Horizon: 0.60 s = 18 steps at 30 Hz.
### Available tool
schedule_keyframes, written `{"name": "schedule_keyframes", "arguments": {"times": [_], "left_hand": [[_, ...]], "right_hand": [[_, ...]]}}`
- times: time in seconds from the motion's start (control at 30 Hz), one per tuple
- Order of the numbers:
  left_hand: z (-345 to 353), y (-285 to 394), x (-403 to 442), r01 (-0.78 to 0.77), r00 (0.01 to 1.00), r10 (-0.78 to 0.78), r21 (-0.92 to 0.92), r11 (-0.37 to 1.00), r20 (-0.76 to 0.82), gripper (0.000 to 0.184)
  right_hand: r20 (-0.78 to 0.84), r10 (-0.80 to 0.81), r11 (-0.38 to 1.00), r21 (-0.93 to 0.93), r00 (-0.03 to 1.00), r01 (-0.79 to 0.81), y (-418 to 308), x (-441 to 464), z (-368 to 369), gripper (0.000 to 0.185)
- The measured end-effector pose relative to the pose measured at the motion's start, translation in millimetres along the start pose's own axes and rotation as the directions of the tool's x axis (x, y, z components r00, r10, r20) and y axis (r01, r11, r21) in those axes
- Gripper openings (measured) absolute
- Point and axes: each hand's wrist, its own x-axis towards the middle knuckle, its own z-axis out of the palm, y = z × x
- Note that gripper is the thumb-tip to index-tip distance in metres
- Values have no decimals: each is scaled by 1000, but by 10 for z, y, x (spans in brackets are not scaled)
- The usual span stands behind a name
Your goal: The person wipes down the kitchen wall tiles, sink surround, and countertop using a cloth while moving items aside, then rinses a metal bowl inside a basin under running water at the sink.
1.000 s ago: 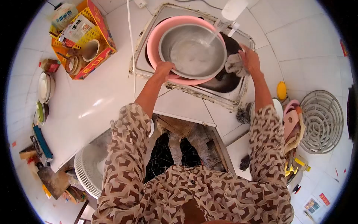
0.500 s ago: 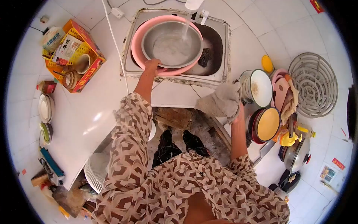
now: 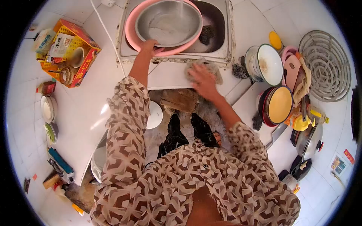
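My left hand (image 3: 149, 46) grips the near rim of a grey metal basin (image 3: 169, 23), tilted inside a larger pink basin (image 3: 131, 32) in the sink (image 3: 228, 22). A thin stream of water falls into the metal basin, which has water in its bottom. My right hand (image 3: 204, 80) presses a greyish cloth (image 3: 215, 70) onto the white counter edge just in front of the sink. Its fingers lie over the cloth and are slightly blurred. A dark scrubbing pad (image 3: 206, 34) sits in the sink, right of the basins.
On the right stand white enamel bowls (image 3: 272, 64), a yellow-lined bowl stack (image 3: 279, 104), a cleaver (image 3: 278, 132), a lidded pan (image 3: 307, 141) and a coiled rack (image 3: 326, 66). A red-yellow box (image 3: 86, 62) of jars is at left. A white cord (image 3: 107, 35) crosses the counter.
My right hand has brought the cloth from beside the bowls on the right down onto the counter before the sink. My left hand still holds the basin rim. The view has tilted downward.
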Motion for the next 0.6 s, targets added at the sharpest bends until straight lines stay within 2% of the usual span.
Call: {"name": "schedule_keyframes", "arguments": {"times": [0.1,0.17,0.23,0.33,0.4,0.47,0.53,0.6], "left_hand": [[62,2,-151,31,999,-31,-1,1000,22,33],[-20,-17,-7,48,996,-47,-4,999,76,33],[59,11,-108,-8,1000,8,-13,1000,11,28],[100,48,-252,11,1000,-10,-16,1000,15,26],[34,28,-144,40,998,-38,-38,998,46,25],[-10,-37,-21,1,998,2,-64,998,58,23],[-28,-32,-64,-51,995,57,-72,996,80,22],[-72,-71,27,-42,995,51,-96,995,90,23]], "right_hand": [[-40,-28,988,-152,999,22,-210,-8,245,59],[6,40,977,-209,999,-37,-155,-111,238,55],[42,101,953,-290,994,-84,48,-285,183,54],[-58,271,899,-343,961,-274,322,-681,-10,53],[-143,332,890,-280,933,-359,240,-677,19,50],[-200,393,883,-191,898,-429,66,-456,181,48],[-45,339,916,-211,940,-341,-281,-155,262,48],[-9,150,978,-142,989,-150,-531,-1,429,51]]}}
